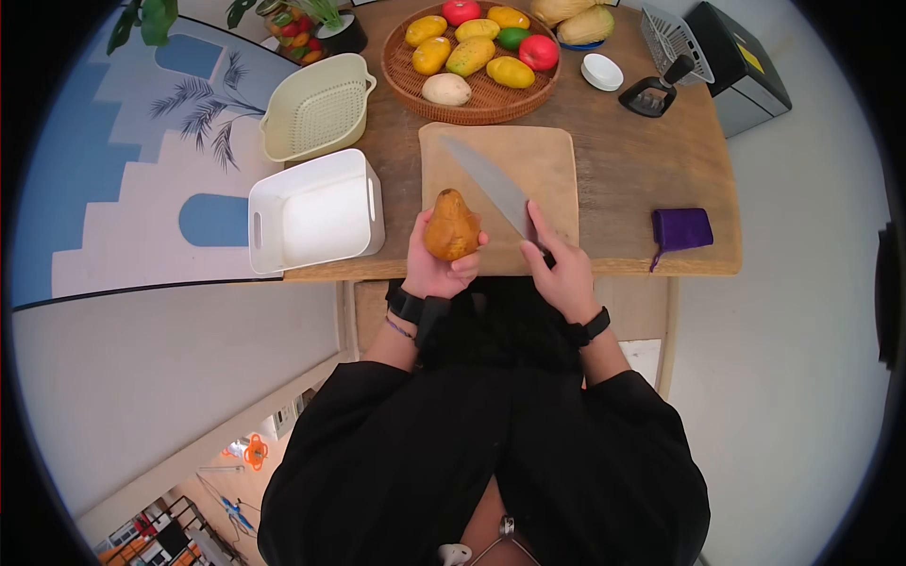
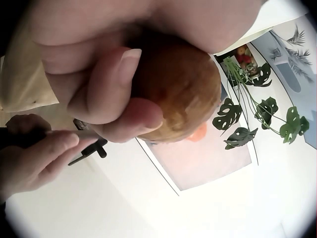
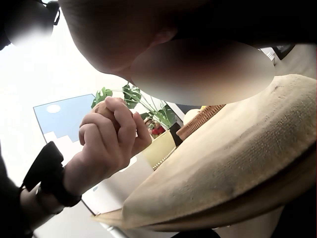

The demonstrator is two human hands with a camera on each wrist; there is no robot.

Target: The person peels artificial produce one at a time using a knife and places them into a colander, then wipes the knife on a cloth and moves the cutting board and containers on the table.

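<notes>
A brown pear-shaped fruit (image 1: 451, 226) stands with its narrow end up in the left hand (image 1: 438, 264), whose fingers curl round it above the front of the cutting board (image 1: 547, 151). In the left wrist view the fruit (image 2: 181, 94) fills the palm of the left hand (image 2: 99, 89). To its right, the right hand (image 1: 563, 278) grips the handle of a large knife (image 1: 491, 184); the blade points up and left over the board, apart from the fruit. The right wrist view shows the left hand (image 3: 106, 136) with the fruit partly hidden by fingers.
On the left stand a white bin (image 1: 321, 219) and a cream colander (image 1: 317, 108). Behind the board is a wicker basket (image 1: 472, 115) of yellow and red fruit. A white dish (image 1: 602, 72), a black-handled tool (image 1: 648, 96) and a purple pouch (image 1: 682, 228) lie rightward.
</notes>
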